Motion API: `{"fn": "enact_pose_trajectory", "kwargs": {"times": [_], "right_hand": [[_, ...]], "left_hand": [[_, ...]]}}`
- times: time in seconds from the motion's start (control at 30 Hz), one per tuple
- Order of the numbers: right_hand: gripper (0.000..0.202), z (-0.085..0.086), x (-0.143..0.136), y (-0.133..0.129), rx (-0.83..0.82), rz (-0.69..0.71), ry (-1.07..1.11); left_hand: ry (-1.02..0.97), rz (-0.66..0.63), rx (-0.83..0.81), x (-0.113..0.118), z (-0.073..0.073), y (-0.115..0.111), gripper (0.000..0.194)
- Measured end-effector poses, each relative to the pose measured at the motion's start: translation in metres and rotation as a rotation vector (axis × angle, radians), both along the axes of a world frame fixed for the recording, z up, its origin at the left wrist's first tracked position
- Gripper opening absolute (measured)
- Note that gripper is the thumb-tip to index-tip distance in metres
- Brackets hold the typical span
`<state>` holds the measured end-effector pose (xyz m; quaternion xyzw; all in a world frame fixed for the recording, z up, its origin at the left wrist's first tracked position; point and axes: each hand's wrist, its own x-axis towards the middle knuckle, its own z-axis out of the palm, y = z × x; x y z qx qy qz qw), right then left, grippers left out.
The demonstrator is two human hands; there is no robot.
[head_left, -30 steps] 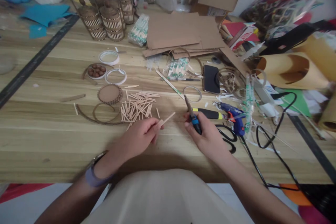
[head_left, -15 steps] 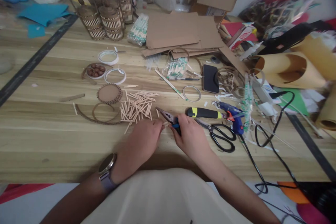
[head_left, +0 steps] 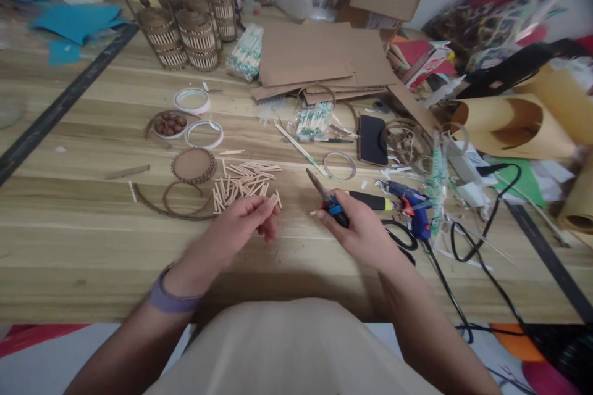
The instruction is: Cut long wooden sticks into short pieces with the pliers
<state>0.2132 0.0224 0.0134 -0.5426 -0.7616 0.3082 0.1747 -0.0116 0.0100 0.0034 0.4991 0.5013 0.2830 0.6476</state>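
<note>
Left hand [head_left: 245, 216]: thumb and forefinger pinched on a short pale wooden stick [head_left: 275, 198], mostly hidden from where I stand, at the near right edge of a loose heap of cut pale wooden sticks [head_left: 241, 182]. Right hand [head_left: 364, 225], well apart, is wrapped around steel-nosed pliers with blue-and-black handles [head_left: 328, 199], a pale stick end [head_left: 314, 213] showing by its thumb. Farther out: a round brown cardboard disc with a ridged rim [head_left: 192, 165] beyond the heap, and a blue glue gun with an orange trigger [head_left: 420, 219] right of the pliers.
</note>
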Motion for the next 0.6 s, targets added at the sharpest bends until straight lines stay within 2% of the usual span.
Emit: {"fn": "enact_pose_trajectory", "kwargs": {"times": [0.03, 0.1, 0.2, 0.27, 0.43, 0.6], "right_hand": [[0.014, 0.005, -0.001, -0.002, -0.027, 0.068, 0.022], [0.008, 0.01, -0.007, -0.008, -0.081, 0.212, 0.021], [0.004, 0.009, -0.019, -0.014, -0.048, 0.284, -0.071], [0.001, 0.004, -0.024, -0.015, -0.003, 0.232, -0.094], [0.009, -0.005, -0.022, -0.012, 0.006, 0.092, 0.019], [0.028, -0.007, -0.025, -0.019, -0.04, -0.034, 0.127]], "left_hand": [[-0.028, 0.025, -0.03, 0.002, -0.001, 0.001, 0.031], [-0.057, -0.012, -0.075, 0.011, -0.005, 0.0, 0.024], [-0.053, -0.059, -0.11, 0.022, -0.012, -0.004, 0.016], [-0.057, -0.066, -0.125, 0.024, -0.016, -0.006, 0.018], [-0.144, -0.135, -0.182, 0.021, -0.02, -0.008, 0.026], [-0.146, -0.013, -0.176, 0.025, -0.015, -0.008, 0.032]]}}
